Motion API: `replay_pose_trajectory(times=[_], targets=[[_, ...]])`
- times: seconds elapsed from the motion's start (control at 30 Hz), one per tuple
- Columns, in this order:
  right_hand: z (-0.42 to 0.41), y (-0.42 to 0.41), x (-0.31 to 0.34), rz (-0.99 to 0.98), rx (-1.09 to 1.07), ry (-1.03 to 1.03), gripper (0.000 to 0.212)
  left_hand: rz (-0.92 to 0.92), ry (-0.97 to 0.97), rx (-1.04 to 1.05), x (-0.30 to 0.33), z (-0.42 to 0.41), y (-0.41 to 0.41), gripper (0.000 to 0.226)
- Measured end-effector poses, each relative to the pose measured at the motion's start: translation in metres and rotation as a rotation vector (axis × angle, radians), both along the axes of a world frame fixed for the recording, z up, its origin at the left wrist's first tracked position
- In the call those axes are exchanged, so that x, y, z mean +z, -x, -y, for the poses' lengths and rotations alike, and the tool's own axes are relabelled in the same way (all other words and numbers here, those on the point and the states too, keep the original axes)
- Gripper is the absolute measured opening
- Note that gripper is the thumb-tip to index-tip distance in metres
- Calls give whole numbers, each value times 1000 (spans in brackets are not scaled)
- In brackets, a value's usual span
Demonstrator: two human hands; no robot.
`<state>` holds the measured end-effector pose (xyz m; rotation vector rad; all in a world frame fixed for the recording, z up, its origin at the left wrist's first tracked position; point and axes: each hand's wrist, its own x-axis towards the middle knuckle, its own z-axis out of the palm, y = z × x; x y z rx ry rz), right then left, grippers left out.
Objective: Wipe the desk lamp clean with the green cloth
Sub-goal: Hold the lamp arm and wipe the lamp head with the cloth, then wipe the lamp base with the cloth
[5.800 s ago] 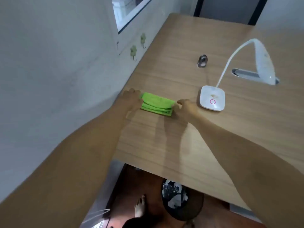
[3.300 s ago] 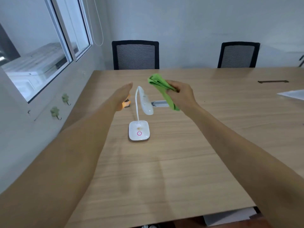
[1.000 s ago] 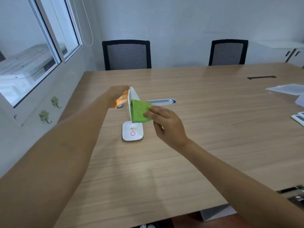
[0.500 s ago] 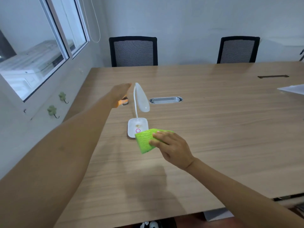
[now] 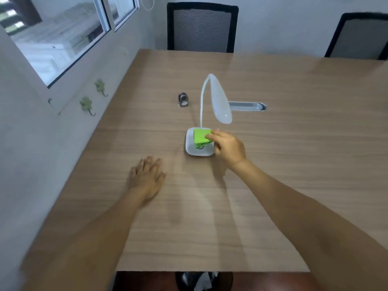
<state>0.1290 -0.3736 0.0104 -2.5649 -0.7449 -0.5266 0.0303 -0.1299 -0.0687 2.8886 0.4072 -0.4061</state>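
One desk lamp (image 5: pixel 217 101) stands on the wooden table (image 5: pixel 273 164), its square white base (image 5: pixel 190 147) near the middle of the left half, thin neck rising and the head bent over toward the viewer; one green cloth (image 5: pixel 200 138), folded, lies pressed on top of that base. The right hand (image 5: pixel 227 147) grips the cloth, fingers closed over its right edge, holding it against the base. The left hand (image 5: pixel 147 177) lies flat on the table, palm down, fingers spread and holding nothing, well apart from the lamp to its near left. One small dark metal object (image 5: pixel 183 99) stands on the table left of the lamp neck, apart from it; one oval metal cable slot (image 5: pixel 247 106) is set in the tabletop behind the lamp head. Two black mesh chairs (image 5: pixel 201 28) stand at the far edge; two green leaf-shaped hooks (image 5: pixel 86 105) are fixed on the left wall below the window (image 5: pixel 63 38). One bin (image 5: pixel 203 281) shows under the near table edge.
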Motion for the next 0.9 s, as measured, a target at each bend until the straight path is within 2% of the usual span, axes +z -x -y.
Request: replay_pose_trajectory(times=[0.2, 0.33, 0.53, 0.63, 0.73, 0.83, 0.9], targets=[[-21, -18, -8, -207, -47, 36, 47, 222, -60, 6, -10, 6, 10, 61], [-20, -15, -19, -150, 14, 38, 46, 273, -69, 3, -14, 3, 9, 69], [-4, 11, -22, 28, 59, 46, 43, 323, -73, 8, -15, 3, 9, 68], [-10, -8, -13, -6, -41, 10, 47, 341, -69, 14, -16, 2, 9, 66], [-21, -31, -7, -127, -130, 81, 46, 352, -65, 16, -17, 2, 9, 65], [-29, -28, -14, -175, -99, 146, 42, 362, -68, 19, -18, 1, 8, 64], [-28, -12, -24, -105, -37, 161, 37, 366, -75, 18, -19, 1, 9, 63]])
